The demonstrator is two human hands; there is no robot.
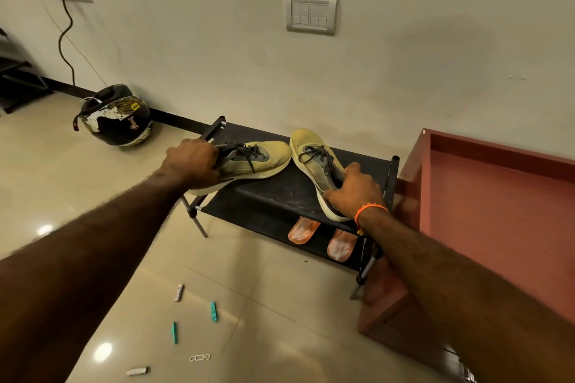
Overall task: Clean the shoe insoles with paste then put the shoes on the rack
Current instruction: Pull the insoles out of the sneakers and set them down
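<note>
Working outward from your forearms: two orange foam insoles lie on the lower shelf of the black fabric-and-tube shoe rack, below your right hand. That hand is clamped on the heel of the right yellow mesh lace-up shoe, toe pointing away toward the wall. Your left hand grips the heel of the left yellow shoe, lying crosswise, toe pointing right; judged, it needs turning.
</note>
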